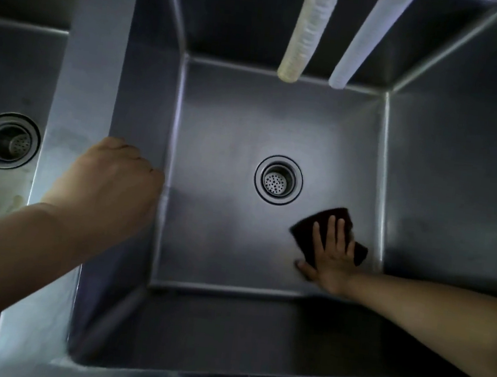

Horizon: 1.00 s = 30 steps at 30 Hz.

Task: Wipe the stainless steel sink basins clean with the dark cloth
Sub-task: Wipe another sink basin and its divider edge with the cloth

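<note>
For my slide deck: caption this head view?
Right hand presses dark cloth on basin floor; left hand braces the divider.

**Setting: kitchen wash-up station, probably commercial**

Deep square stainless steel basin [278,124] with straight welded walls and a perforated strainer drain [278,180] set in its floor. A second basin [14,71] of the same steel lies to the left, with its own strainer drain [12,141], parted from the first by a flat steel divider [76,93]. Two pale ribbed hoses [311,32] hang into the main basin from above. Lighting is dim and bluish.
</note>
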### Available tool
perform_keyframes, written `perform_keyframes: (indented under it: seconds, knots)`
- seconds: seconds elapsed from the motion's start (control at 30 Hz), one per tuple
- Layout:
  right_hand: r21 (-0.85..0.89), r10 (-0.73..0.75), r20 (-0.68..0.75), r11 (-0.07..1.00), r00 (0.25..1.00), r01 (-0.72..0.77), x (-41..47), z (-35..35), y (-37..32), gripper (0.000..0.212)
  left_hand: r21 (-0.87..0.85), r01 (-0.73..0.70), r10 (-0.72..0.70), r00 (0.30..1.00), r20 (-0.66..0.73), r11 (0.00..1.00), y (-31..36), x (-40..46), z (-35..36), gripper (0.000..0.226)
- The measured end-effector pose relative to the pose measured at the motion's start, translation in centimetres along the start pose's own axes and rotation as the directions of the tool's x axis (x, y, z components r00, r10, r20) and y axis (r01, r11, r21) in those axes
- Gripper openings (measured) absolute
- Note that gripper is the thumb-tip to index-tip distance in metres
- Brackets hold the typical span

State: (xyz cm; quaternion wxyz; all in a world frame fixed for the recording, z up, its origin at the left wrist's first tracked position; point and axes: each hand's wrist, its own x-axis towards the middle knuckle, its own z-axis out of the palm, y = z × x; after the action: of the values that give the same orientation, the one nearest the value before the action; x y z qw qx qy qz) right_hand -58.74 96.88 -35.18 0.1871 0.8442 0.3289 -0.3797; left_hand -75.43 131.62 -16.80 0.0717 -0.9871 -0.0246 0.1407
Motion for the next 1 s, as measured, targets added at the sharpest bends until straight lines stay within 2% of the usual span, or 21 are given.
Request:
perform_keyframes:
  seconds: [0.13,0.23,0.37,0.47,0.57,0.67,0.73,0.8,0.9,1.0]
  knots:
    - [-0.1,-0.237,-0.048,0.968,0.97,0.231,0.1,-0.8,-5.4,0.091,-0.001,0.003,-0.003,1.0,0.002,1.0,0.0,0.1,0.1,0.006]
    - [-0.176,-0.397,-0.106,0.91,0.912,0.376,0.9,-2.2,-10.2,0.081,-0.017,0.001,-0.001,1.0,0.01,1.0,0.1,0.1,-0.2,0.007]
    - [-0.271,-0.648,-0.144,0.753,0.748,0.6,2.1,-3.6,-16.0,0.065,-0.015,0.016,-0.016,1.0,0.007,1.0,0.1,0.3,-0.2,0.008]
    - [-0.321,-0.759,-0.115,0.639,0.641,0.699,2.1,-3.2,-18.5,0.06,0.006,0.045,-0.045,0.999,0.003,0.999,0.1,0.4,0.2,0.01]
    - [-0.403,-0.838,-0.031,0.509,0.544,0.761,1.8,-2.6,-18.1,0.058,0.001,0.056,-0.056,0.998,-0.013,0.998,0.1,0.4,0.2,0.011]
    - [-0.454,-0.881,0.063,0.394,0.47,0.799,1.6,-2.3,-15.0,0.058,-0.009,0.063,-0.063,0.998,-0.014,0.998,0.3,0.3,-0.1,0.008]
    - [-0.467,-0.871,0.1,0.385,0.481,0.796,1.3,-2.0,-11.3,0.06,-0.007,0.071,-0.071,0.997,0.01,0.997,0.4,0.3,-0.5,0.008]
    - [-0.467,-0.834,0.1,0.442,0.543,0.766,1.1,-1.7,-7.0,0.062,0.022,0.085,-0.086,0.994,0.061,0.996,0.7,0.2,-1.0,0.015]
    - [-0.453,-0.717,0.057,0.602,0.695,0.658,0.5,-1.7,-0.9,0.068,0.029,0.077,-0.079,0.992,0.098,0.997,1.0,0.2,-1.4,0.022]
    - [-0.406,-0.542,-0.034,0.775,0.84,0.484,0.1,-1.7,3.6,0.072,0.077,0.112,-0.12,0.987,0.103,0.991,1.4,0.1,-1.7,0.014]
